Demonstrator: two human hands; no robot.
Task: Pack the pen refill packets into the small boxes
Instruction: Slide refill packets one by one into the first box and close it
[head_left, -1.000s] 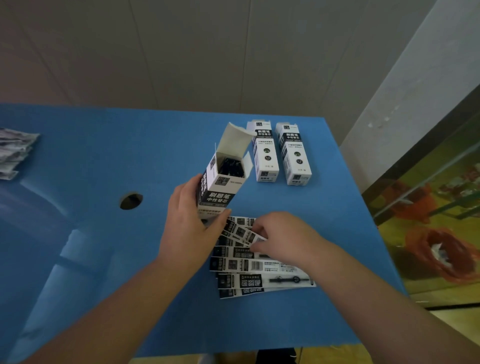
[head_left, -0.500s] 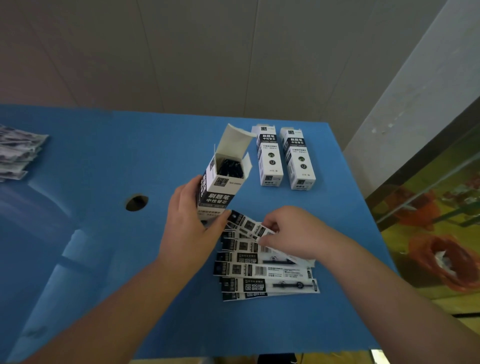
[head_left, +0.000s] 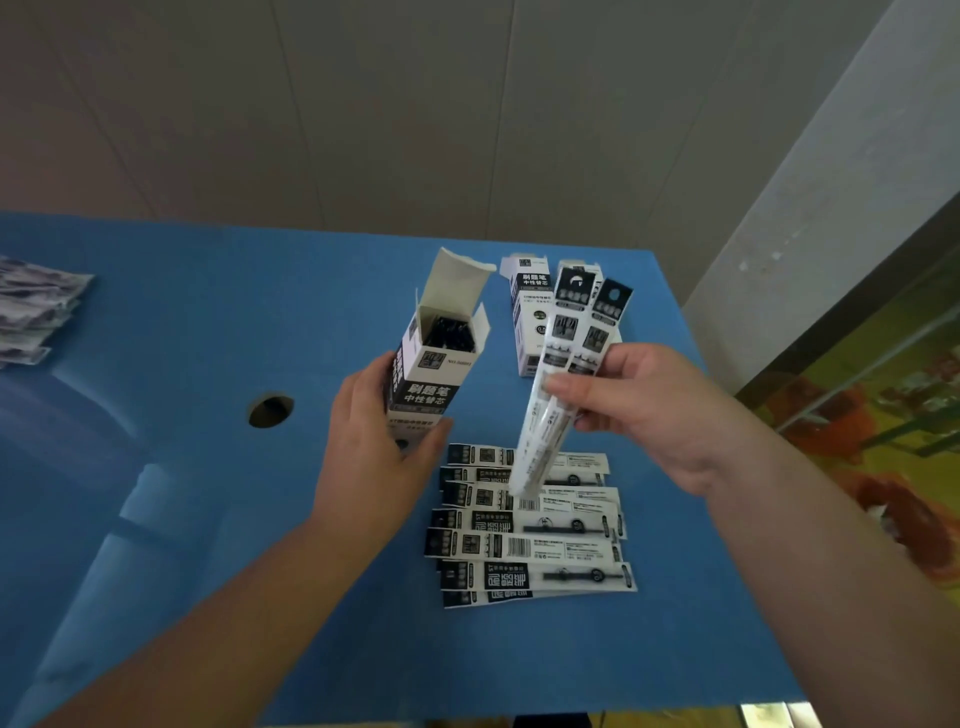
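Blue foam is covering the table (head_left: 218, 322), which is sitting under a plain tiled wall, with a round hole (head_left: 270, 410) cut into it just left of the work.

A left hand (head_left: 374, 441) is wrapping its fingers and thumb around the lower part of the open box (head_left: 436, 364), tilting it so the mouth is facing up and toward the other hand — a pose that, as I judge it, is keeping the opening steady and reachable. Its top flap is standing up out of the way, and dark packet ends are already showing inside.

A right hand (head_left: 649, 410) is pinching the held packets (head_left: 566, 358) between thumb and fingers, near their middle. They are standing nearly upright above the table and just right of the box, black header cards uppermost, probably so they can slide in lengthwise. I am counting two there.

Below, the loose packets (head_left: 530, 525) are lying flat in an overlapping fan (about seven, though the overlaps are making the count uncertain) — close to both hands for quick picking.

Behind the raised packets, one closed box (head_left: 530, 312) is lying flat; a second may be lying behind them, but I cannot tell.

At the far left edge, a separate pile (head_left: 36, 306) of wrappers is lying well apart.
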